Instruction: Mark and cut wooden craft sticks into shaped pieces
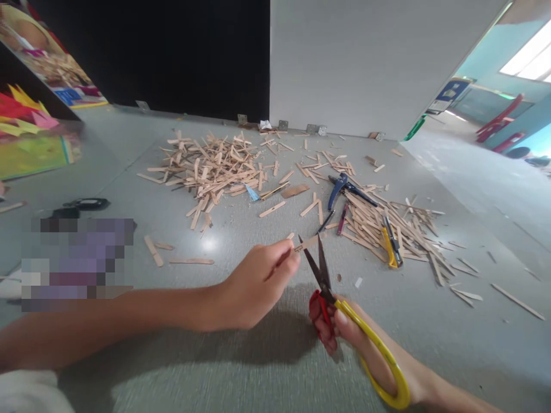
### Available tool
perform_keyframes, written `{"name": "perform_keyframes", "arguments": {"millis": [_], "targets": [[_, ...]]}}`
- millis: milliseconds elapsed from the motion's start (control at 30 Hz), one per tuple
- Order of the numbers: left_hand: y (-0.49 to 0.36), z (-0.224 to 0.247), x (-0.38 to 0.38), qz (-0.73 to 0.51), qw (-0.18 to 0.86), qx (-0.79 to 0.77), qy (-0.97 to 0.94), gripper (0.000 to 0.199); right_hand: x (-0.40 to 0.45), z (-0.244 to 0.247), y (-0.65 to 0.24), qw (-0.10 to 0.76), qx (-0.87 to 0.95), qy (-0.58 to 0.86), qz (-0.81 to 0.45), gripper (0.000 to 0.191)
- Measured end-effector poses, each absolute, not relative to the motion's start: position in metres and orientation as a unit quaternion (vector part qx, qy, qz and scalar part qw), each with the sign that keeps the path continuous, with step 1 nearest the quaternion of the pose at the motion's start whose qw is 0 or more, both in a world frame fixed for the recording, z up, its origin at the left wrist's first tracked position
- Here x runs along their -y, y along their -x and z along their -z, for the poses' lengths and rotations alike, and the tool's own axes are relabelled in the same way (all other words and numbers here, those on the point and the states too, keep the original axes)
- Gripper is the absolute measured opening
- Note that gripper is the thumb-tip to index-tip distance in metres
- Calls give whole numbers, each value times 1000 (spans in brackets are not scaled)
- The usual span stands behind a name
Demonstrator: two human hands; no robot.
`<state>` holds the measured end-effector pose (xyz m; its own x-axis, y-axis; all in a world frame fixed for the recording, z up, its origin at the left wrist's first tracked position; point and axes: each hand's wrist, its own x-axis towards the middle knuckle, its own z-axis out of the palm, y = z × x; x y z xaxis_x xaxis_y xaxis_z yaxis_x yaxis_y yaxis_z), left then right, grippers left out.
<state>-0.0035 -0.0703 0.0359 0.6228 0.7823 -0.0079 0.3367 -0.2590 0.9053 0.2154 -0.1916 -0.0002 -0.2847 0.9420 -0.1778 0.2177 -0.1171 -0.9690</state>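
Note:
Between the thumb and fingers of my left hand (262,281) is a flat wooden craft stick (309,243) with a dark mark near its held end. My right hand (344,324) grips scissors (323,281) with one yellow and one red handle. The blades are parted, and the stick's free end lies between them. Past my hands, a pile of craft sticks (215,166) spreads on the grey table at the left. A second heap of sticks (370,223) lies to the right.
Blue pliers-like cutters (342,186) and a yellow utility knife (391,244) rest by the right heap, near a maroon pen-like object (343,218). A black and grey upright panel (336,63) borders the far side. At left stands a box of coloured paper (34,152).

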Motion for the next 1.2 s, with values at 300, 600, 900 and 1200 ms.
{"name": "perform_keyframes", "arguments": {"millis": [300, 600, 900, 1200], "targets": [[0, -28, 62, -221, 398, -354, -817, 43, 181, 5, -217, 343, 535, 511, -579, 51], [-3, -27, 59, -192, 361, -364, -837, 38, 168, -9, -225, 291, 591, 595, -460, 59], [-4, -22, 59, -165, 363, -361, -843, 39, 118, 0, -263, 210, 585, 779, -81, 31], [-5, -17, 59, -123, 371, -339, -856, 39, 106, 16, -278, 139, 607, 780, -66, 23]]}}
